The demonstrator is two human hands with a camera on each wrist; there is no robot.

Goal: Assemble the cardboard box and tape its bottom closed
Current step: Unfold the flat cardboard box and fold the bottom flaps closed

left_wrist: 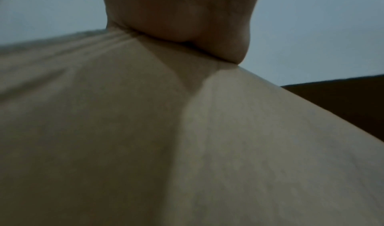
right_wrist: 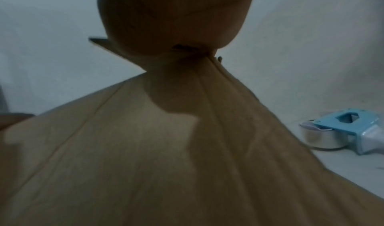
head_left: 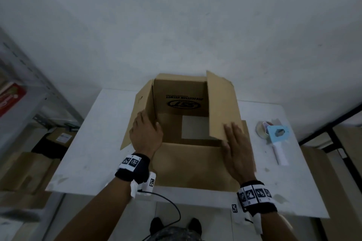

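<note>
A brown cardboard box [head_left: 186, 92] stands open on the white table [head_left: 94, 143], its printed far wall upright and bare table showing through its middle. My left hand [head_left: 146, 131] lies on the left flap [head_left: 135, 115], fingers pointing away and thumb at the fold. My right hand [head_left: 235, 139] rests flat with straight fingers on the right flap [head_left: 221, 103], which stands tilted up. The near flap [head_left: 192, 164] lies flat toward me. In the left wrist view only my left hand [left_wrist: 176, 16] shows, on cardboard [left_wrist: 187, 131]. In the right wrist view my right hand [right_wrist: 172, 16] presses cardboard [right_wrist: 145, 147].
A blue tape dispenser [head_left: 274, 135] with a clear roll lies on the table right of the box, apart from it; the tape dispenser [right_wrist: 336, 131] also shows in the right wrist view. A metal shelf [head_left: 23, 84] stands at left, with cardboard boxes [head_left: 25, 170] on the floor below.
</note>
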